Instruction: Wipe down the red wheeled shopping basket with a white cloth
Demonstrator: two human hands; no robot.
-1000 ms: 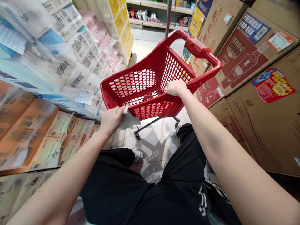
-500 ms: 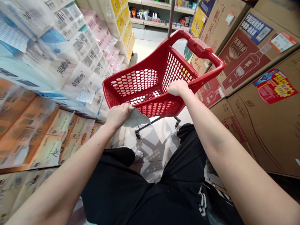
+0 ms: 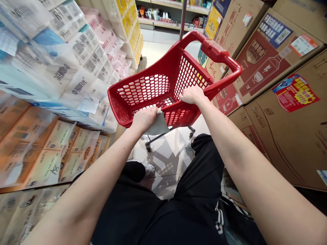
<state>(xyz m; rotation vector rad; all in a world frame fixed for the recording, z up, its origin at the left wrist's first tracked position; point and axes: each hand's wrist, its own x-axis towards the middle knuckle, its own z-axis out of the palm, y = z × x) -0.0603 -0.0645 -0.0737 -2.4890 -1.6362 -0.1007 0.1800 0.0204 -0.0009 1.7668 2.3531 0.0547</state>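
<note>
A red plastic shopping cart (image 3: 143,89) with a mesh basket and a long handle (image 3: 217,51) stands on small wheels in front of me. My left hand (image 3: 144,119) presses a pale grey cloth (image 3: 158,126) onto the cart's near rim, with the cloth's lower part hanging outside the basket. My right hand (image 3: 192,95) grips the right rim of the basket, its fingers curled over the edge. The basket holds nothing that I can see.
Stacks of plastic-wrapped tissue packs (image 3: 76,68) rise along the left. Printed cardboard cartons (image 3: 281,119) wall the right. Shelves of bottles (image 3: 163,15) stand ahead beyond a metal pole (image 3: 182,17), over a tiled floor (image 3: 163,160). My black shorts and sneakers show below.
My left hand has slid right along the near rim, taking the cloth with it. The cart has shifted slightly left, and my right hand stays on the same rim.
</note>
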